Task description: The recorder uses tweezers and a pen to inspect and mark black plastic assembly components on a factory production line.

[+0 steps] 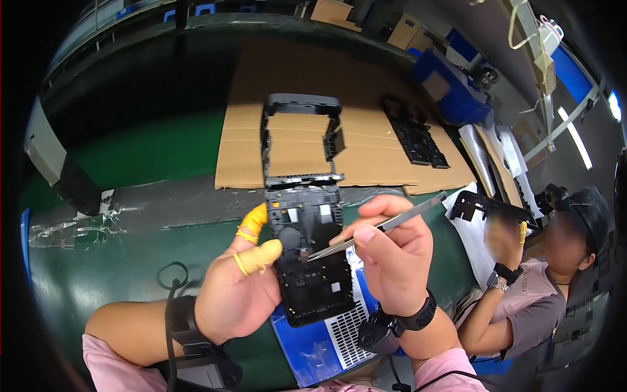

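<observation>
My left hand [238, 291], with yellow finger cots on thumb and forefinger, grips the left edge of a long black plastic frame [307, 255] that reaches from my lap up over the belt. Its upper half is an open rectangle; its lower half is a flat panel with small white patches. My right hand [392, 258] pinches metal tweezers [379, 228], whose tip touches the middle of the lower panel.
A brown cardboard sheet [366, 85] lies on the green conveyor belt [144, 157], with a black perforated part [415, 134] on it. A blue-and-white sheet [326, 340] lies under the frame. At the right a person in a pink shirt [522, 307] holds another black part [483, 206]. Blue bins [450, 88] stand behind.
</observation>
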Tool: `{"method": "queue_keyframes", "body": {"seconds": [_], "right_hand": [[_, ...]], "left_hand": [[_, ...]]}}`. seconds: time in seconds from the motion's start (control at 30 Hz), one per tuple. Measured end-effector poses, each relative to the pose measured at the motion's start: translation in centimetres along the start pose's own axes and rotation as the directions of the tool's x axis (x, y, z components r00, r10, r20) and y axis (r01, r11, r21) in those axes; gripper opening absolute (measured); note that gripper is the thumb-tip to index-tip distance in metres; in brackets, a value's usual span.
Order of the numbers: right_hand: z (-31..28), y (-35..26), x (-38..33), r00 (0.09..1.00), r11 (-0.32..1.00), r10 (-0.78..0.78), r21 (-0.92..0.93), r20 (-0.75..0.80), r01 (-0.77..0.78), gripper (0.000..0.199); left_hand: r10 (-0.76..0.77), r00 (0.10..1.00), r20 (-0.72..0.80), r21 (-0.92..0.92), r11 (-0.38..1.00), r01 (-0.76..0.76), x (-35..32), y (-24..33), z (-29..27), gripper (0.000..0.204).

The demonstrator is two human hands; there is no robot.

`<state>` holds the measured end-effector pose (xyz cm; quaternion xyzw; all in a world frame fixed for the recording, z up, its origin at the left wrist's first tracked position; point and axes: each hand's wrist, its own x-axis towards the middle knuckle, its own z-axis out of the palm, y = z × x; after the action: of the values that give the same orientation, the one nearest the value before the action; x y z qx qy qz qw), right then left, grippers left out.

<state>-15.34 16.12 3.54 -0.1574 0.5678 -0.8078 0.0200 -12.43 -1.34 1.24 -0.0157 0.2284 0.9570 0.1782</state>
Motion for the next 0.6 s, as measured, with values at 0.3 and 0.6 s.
{"method": "queue_keyframes", "body": {"seconds": [0.3,0.6], "right_hand": [[0.3,1.2,-1.0,0.996,0.996,0.005,0.093,-0.091,0.004,0.023],[0.3,1.4,-1.2,0.997,0.998,-0.013,0.058,-0.077,0.018,0.023]], "left_hand": [[-0.02,0.999,0.048,-0.024,0.999,0.021,0.0,0.1,0.5,0.049],[-0.006,1.0,0.024,-0.042,0.999,0.007,-0.3,-0.1,0.6,0.048]]}}
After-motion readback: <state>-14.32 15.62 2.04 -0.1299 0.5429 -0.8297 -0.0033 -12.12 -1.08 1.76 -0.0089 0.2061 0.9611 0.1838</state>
